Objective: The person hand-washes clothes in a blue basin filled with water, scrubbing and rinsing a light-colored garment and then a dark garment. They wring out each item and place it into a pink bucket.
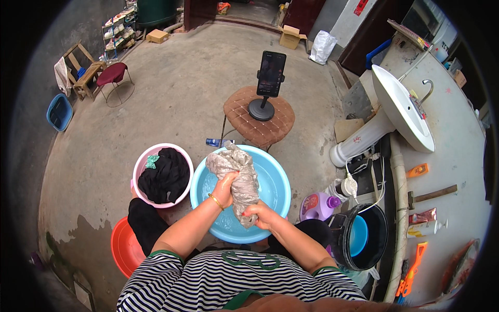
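Both hands grip a wet, bunched beige-grey cloth (243,187) above a light blue plastic basin (281,187) with shallow water in it. My left hand (225,190) holds the cloth near its middle, a gold bangle on the wrist. Lower down, my right hand (262,214) is closed around the cloth's narrower end. The upper part of the bundle hangs over the basin's far side. Left of this basin stands a pink basin (137,183) holding black clothes (165,175) and a small green cloth (152,161).
A smartphone (271,74) stands in a holder on a brown padded stool (237,107). To the right are a purple detergent bottle (314,206), a black bucket (343,249) and a white pedestal sink (376,93). A red basin (124,247) sits by my left leg; a blue tube (215,142) lies beyond the basin.
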`<control>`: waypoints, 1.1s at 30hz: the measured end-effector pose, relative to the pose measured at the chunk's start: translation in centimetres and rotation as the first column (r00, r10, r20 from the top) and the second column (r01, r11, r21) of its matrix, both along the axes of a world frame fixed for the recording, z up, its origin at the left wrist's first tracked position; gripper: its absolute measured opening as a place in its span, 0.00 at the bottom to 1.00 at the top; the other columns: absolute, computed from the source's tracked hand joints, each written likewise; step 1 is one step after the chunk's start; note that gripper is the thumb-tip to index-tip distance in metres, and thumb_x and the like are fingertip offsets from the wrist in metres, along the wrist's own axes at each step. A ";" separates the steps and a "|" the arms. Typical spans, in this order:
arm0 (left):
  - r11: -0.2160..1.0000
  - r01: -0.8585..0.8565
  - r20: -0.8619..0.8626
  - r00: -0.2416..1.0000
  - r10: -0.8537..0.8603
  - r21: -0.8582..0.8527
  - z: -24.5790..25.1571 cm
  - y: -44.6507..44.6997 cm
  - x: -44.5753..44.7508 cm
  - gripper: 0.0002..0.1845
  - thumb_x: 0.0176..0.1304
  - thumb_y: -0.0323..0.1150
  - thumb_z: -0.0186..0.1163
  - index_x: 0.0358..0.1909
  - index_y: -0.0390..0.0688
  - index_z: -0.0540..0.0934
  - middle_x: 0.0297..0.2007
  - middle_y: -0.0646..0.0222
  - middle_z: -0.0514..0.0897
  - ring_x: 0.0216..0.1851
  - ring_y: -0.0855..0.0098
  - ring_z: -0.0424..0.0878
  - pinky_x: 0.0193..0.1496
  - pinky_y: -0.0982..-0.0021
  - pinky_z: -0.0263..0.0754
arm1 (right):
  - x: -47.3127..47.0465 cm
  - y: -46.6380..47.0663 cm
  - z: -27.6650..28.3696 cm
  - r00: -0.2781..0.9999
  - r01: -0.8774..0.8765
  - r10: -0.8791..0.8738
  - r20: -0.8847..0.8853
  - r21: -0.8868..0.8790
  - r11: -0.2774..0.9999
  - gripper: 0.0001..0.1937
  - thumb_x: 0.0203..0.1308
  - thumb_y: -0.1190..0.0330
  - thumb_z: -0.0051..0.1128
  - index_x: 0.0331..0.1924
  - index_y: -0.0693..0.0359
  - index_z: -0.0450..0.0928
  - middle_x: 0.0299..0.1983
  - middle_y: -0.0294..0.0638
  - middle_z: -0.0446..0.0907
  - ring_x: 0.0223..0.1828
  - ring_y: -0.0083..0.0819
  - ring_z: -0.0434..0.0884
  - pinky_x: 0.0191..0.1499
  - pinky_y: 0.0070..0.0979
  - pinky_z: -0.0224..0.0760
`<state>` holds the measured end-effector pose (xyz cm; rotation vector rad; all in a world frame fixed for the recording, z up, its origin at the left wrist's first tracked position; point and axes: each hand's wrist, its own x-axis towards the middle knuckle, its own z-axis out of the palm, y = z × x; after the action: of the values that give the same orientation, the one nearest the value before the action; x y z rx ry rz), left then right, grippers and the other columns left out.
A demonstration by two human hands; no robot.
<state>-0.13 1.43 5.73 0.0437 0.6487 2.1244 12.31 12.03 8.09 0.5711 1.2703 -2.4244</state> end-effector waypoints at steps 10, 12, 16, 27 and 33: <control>0.988 0.151 0.050 0.987 -0.152 0.028 1.3 0.0 0.2 0.25 0.62 0.47 0.53 0.55 0.41 0.71 0.47 0.57 0.80 0.46 0.59 0.80 0.52 0.57 0.75 | 0.5 0.7 -0.9 0.994 -0.084 0.091 0.064 -0.107 0.991 0.23 0.47 0.73 0.55 0.52 0.63 0.70 0.39 0.40 0.77 0.32 0.28 0.79 0.26 0.23 0.72; 0.985 0.171 0.078 0.982 -0.172 0.030 1.6 0.0 0.3 0.25 0.62 0.46 0.53 0.55 0.40 0.71 0.46 0.56 0.80 0.45 0.58 0.80 0.50 0.56 0.76 | 0.6 0.6 -0.8 0.990 -0.111 0.121 0.075 -0.128 0.986 0.23 0.49 0.72 0.55 0.53 0.61 0.70 0.38 0.39 0.77 0.32 0.28 0.79 0.22 0.21 0.67; 0.985 0.160 0.160 0.976 -0.148 -0.067 1.9 0.2 0.1 0.20 0.60 0.42 0.51 0.48 0.38 0.74 0.39 0.56 0.81 0.38 0.58 0.81 0.44 0.56 0.78 | 0.8 0.3 0.3 0.988 -0.135 0.143 0.063 -0.121 0.983 0.24 0.52 0.66 0.58 0.55 0.59 0.69 0.41 0.39 0.78 0.36 0.26 0.79 0.24 0.22 0.63; 0.951 0.185 0.158 0.976 -0.149 -0.249 1.9 1.0 0.7 0.17 0.54 0.41 0.55 0.39 0.39 0.80 0.34 0.60 0.83 0.35 0.61 0.82 0.44 0.62 0.77 | -1.6 0.2 2.5 0.916 0.390 -0.347 0.201 -0.246 0.887 0.43 0.61 0.34 0.33 0.67 0.62 0.58 0.63 0.49 0.67 0.60 0.45 0.72 0.64 0.43 0.62; 0.949 0.216 0.135 0.973 -0.188 -0.231 4.3 0.9 2.2 0.16 0.57 0.40 0.56 0.41 0.40 0.80 0.36 0.63 0.83 0.36 0.66 0.82 0.44 0.66 0.77 | -3.9 3.0 -0.2 0.910 0.404 -0.406 0.089 -0.418 0.814 0.39 0.61 0.36 0.35 0.64 0.61 0.64 0.59 0.49 0.71 0.57 0.46 0.74 0.62 0.43 0.65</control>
<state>2.06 2.32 9.99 -0.1379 0.7991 1.8235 8.44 15.06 7.91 0.7646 0.6091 -2.9328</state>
